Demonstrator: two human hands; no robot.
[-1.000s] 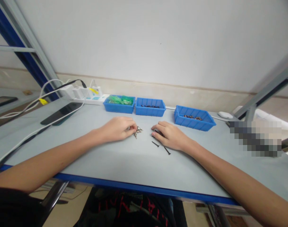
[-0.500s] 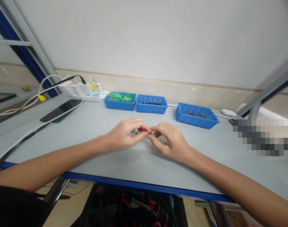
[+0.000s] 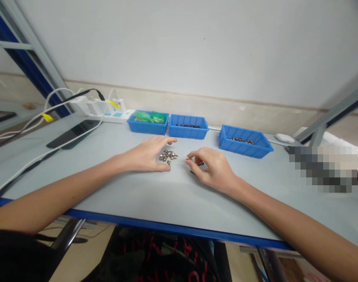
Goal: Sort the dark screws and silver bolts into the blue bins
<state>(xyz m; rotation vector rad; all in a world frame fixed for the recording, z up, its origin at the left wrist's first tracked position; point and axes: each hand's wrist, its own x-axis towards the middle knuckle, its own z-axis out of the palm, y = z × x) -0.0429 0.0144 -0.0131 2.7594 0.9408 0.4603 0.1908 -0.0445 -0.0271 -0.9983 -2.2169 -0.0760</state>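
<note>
My left hand point(image 3: 149, 156) is open on the tabletop, thumb and forefinger spread around a pile of small shiny screws point(image 3: 167, 155). One loose screw point(image 3: 169, 163) lies close to the thumb tip. To the right of the pile, my right hand point(image 3: 212, 168) pinches a small metal screw point(image 3: 188, 158) between thumb and forefinger. Its exact shape is mostly covered by the fingertips. Small dark pieces point(image 3: 201, 163) show beneath the right hand, partly hidden by it.
Along the wall stand a blue bin with green plastic packets point(image 3: 149, 127), a blue bin of dark small parts point(image 3: 187, 133) and a blue bin of coppery parts point(image 3: 245, 149). On the left are a phone point(image 3: 74, 134), a power strip point(image 3: 111, 117) and cables.
The hands were fingertip to fingertip on a small part; now they are apart. My left hand has moved left and opened around the screws, uncovering the pile.
</note>
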